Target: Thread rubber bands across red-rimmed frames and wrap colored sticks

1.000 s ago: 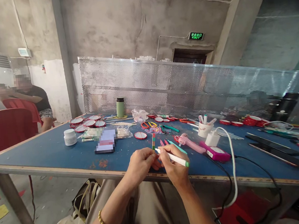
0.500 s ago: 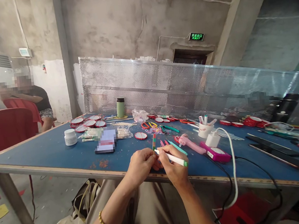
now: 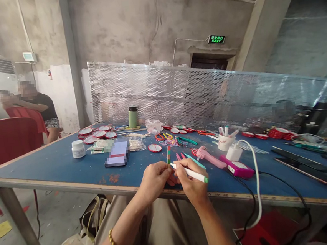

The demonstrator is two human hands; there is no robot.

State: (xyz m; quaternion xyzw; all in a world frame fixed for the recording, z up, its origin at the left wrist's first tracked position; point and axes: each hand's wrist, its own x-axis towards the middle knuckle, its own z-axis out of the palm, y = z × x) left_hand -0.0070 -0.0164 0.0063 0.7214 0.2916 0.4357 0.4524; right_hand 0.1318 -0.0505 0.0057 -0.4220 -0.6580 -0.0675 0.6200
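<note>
My left hand is closed on a thin stick painted in red and green bands, held upright over the near edge of the blue table. My right hand grips a white marker with a green cap, its tip touching the lower part of the stick. Both hands meet just above the table's front edge.
On the table lie a phone, a white jar, red round discs, a green flask, a pink tool, a cup of markers, a white charger and cable. A perforated metal screen stands behind. A person sits at the left by red chairs.
The hands, stick and marker keep the same pose. The view has shifted slightly.
</note>
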